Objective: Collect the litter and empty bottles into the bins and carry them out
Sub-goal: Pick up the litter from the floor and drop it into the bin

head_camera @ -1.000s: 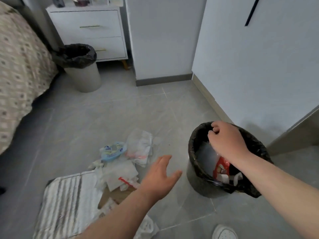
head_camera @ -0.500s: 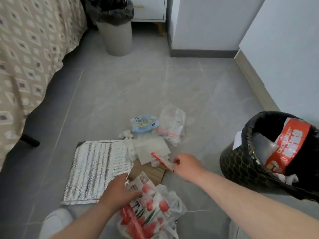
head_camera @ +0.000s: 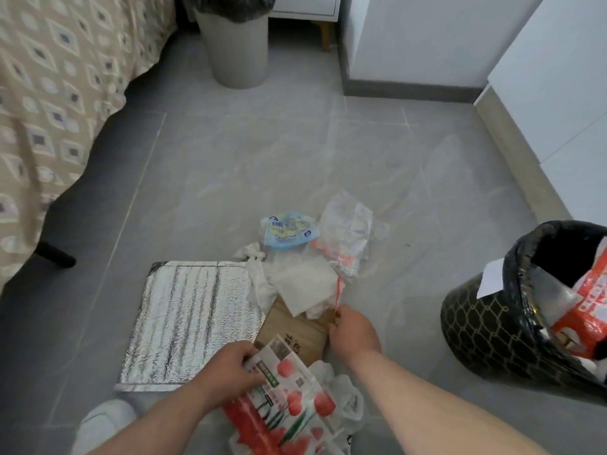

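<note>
Litter lies in a heap on the grey floor: a blue wrapper [head_camera: 289, 230], a clear plastic bag [head_camera: 345, 234], white tissues [head_camera: 302, 287], a brown cardboard piece [head_camera: 299, 333] and a silver foil pouch [head_camera: 190, 320]. My left hand [head_camera: 230, 369] grips a red-and-white flowered packet [head_camera: 289, 399]. My right hand [head_camera: 353, 330] pinches a thin red-and-white wrapper strip [head_camera: 339, 290] that stands up from the heap. A black patterned bin [head_camera: 486, 330] with a black liner stands at the right, holding a red package [head_camera: 591, 297] and other rubbish.
A second grey bin [head_camera: 236, 50] with a black liner stands at the back by a white nightstand [head_camera: 305, 8]. A bed with a patterned cover [head_camera: 59, 93] fills the left. White cabinets and a wall [head_camera: 542, 93] line the right. My white shoe [head_camera: 105, 421] is at bottom left.
My right hand left the black bin, came down to the heap and pinched the red strip, which now stands lifted. My left hand took hold of the flowered packet. The view tilted down.
</note>
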### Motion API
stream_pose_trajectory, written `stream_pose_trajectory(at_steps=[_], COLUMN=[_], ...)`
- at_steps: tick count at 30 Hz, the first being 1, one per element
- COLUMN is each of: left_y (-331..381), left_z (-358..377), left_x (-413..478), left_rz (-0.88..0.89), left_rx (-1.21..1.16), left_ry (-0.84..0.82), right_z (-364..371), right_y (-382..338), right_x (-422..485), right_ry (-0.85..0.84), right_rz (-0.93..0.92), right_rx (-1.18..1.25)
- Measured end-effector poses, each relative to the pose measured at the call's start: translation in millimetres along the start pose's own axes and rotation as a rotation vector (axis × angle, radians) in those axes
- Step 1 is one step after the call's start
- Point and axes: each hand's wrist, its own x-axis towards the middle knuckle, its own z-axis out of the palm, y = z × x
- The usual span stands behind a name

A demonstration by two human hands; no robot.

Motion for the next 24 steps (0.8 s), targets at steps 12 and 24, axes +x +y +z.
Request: stream_pose_trajectory(at_steps=[12, 24], left_y=[61, 232], left_z=[-37, -12], left_x=[-30, -93], left_rz=[0.065, 0.333], left_rx=[-0.313, -0.673], left_ry=[0.011, 0.029], right_z=[-74, -316], right_y=[4, 73], right_x=[-15, -122], right_ry=[0.017, 0.506], right_rz=[-0.178, -0.311], right_rx=[0.165, 0.449])
